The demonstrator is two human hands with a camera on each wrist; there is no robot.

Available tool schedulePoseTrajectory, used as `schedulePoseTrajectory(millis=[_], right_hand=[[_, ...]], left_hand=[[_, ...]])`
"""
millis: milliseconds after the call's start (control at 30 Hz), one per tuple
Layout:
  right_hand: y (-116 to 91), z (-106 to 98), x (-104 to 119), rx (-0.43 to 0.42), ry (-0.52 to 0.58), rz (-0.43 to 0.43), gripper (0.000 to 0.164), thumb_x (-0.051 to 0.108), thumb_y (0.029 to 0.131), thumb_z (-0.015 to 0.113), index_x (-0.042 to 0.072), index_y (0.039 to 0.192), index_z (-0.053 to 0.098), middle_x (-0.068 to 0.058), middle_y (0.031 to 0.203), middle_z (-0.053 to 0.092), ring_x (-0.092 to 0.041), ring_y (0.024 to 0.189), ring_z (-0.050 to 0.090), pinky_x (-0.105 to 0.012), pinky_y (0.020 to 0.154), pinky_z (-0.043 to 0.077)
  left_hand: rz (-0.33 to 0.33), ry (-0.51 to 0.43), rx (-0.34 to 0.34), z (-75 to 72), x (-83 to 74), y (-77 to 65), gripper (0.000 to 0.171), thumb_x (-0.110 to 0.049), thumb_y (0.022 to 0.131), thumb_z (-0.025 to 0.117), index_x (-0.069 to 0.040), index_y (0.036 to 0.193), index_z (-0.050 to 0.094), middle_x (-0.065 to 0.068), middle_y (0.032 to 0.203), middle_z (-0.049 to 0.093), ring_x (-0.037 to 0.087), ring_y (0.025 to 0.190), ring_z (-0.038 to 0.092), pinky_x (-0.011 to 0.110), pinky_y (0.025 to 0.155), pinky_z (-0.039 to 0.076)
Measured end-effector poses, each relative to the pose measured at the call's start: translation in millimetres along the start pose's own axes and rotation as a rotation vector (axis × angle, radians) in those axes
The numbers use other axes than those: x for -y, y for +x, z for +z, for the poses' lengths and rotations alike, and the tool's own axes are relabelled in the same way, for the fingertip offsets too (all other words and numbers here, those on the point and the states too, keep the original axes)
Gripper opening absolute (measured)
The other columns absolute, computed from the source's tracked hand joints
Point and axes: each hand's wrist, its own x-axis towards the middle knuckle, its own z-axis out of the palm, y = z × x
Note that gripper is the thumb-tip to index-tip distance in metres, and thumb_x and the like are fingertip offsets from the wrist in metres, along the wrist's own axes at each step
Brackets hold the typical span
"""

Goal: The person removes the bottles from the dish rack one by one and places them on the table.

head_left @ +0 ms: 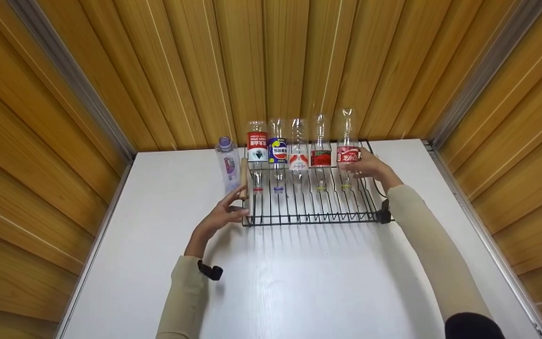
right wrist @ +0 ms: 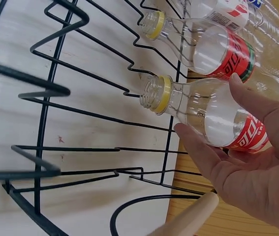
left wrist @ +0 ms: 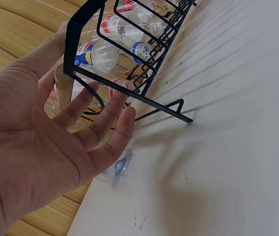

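My right hand (head_left: 370, 165) grips a clear plastic bottle (right wrist: 198, 105) with a red label, at the right end of a black wire rack (head_left: 308, 219). Its thumb lies on one side and the fingers on the other. The bottle's uncapped mouth, with a yellow ring, points toward the rack's front. My left hand (left wrist: 46, 142) is at the rack's left end, fingers spread and loosely bent around the wire frame and wooden handle (head_left: 243, 179). Several more empty bottles stand in a row, mouths the same way, including a red-and-white-labelled one (head_left: 257, 146) and a blue-labelled one (head_left: 278, 150).
A capped clear bottle (head_left: 227, 162) with purple markings stands left of the rack, near the left hand. A second wooden handle (right wrist: 188, 216) is at the rack's right end. The white table (head_left: 299, 282) meets wood-panelled walls (head_left: 280, 56) at the back and sides.
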Motion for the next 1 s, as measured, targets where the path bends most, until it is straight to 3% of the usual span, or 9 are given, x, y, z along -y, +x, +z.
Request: schedulePoseTrajectory(millis=[133, 267, 433, 667, 833, 1000], right_hand=[[-3, -4, 2, -0.015, 0.019, -0.011, 0.083, 0.008, 0.089, 0.064, -0.004, 0.147, 0.007, -0.032, 0.131, 0.039, -0.035, 0.104, 0.055, -0.059, 0.101, 0.039], [1, -9, -12, -0.071, -0.034, -0.038, 0.089, 0.017, 0.087, 0.068, 0.000, 0.149, 0.006, -0.030, 0.133, 0.042, -0.039, 0.112, 0.055, -0.049, 0.095, 0.049], [-11, -11, -16, -0.104, -0.052, -0.081, 0.092, 0.020, 0.086, 0.070, 0.001, 0.149, 0.006, -0.032, 0.132, 0.041, -0.043, 0.114, 0.052, -0.048, 0.094, 0.049], [-28, -7, -19, -0.078, -0.023, -0.107, 0.094, 0.024, 0.081, 0.076, 0.004, 0.147, 0.012, -0.027, 0.132, 0.043, -0.022, 0.100, 0.058, -0.037, 0.088, 0.054], [-36, 1, -19, -0.038, 0.029, -0.138, 0.090, 0.023, 0.081, 0.076, 0.006, 0.147, 0.017, -0.025, 0.133, 0.044, -0.019, 0.100, 0.060, -0.034, 0.087, 0.054], [-44, 10, -15, -0.013, 0.022, -0.180, 0.084, 0.020, 0.082, 0.075, 0.007, 0.147, 0.022, -0.024, 0.130, 0.049, -0.012, 0.094, 0.063, -0.036, 0.086, 0.055]], left_hand=[[0.011, 0.022, -0.054, 0.0, 15.1, 5.1, 0.073, -0.003, 0.093, 0.057, -0.024, 0.152, 0.020, 0.019, 0.148, 0.027, 0.034, 0.117, 0.052, 0.043, 0.087, 0.053], [0.027, 0.020, -0.063, -0.5, 20.8, 6.6, 0.073, -0.006, 0.092, 0.060, -0.028, 0.151, 0.023, 0.017, 0.147, 0.030, 0.031, 0.114, 0.055, 0.049, 0.087, 0.052], [0.014, -0.026, -0.031, -2.4, 14.6, 4.6, 0.077, -0.014, 0.090, 0.065, -0.023, 0.152, 0.021, 0.019, 0.149, 0.026, 0.031, 0.114, 0.054, 0.061, 0.094, 0.044], [0.006, -0.009, 0.023, -2.2, -2.9, 0.2, 0.080, -0.009, 0.091, 0.063, -0.016, 0.153, 0.014, 0.025, 0.149, 0.022, 0.033, 0.116, 0.052, 0.056, 0.092, 0.048], [0.013, -0.039, -0.016, -3.3, 10.8, 4.6, 0.077, -0.009, 0.090, 0.064, -0.023, 0.152, 0.021, 0.020, 0.149, 0.027, 0.032, 0.114, 0.053, 0.063, 0.094, 0.042], [0.027, -0.015, -0.048, -3.6, 24.4, 8.4, 0.075, -0.017, 0.089, 0.066, -0.030, 0.151, 0.024, 0.015, 0.148, 0.030, 0.028, 0.114, 0.055, 0.057, 0.093, 0.046]])
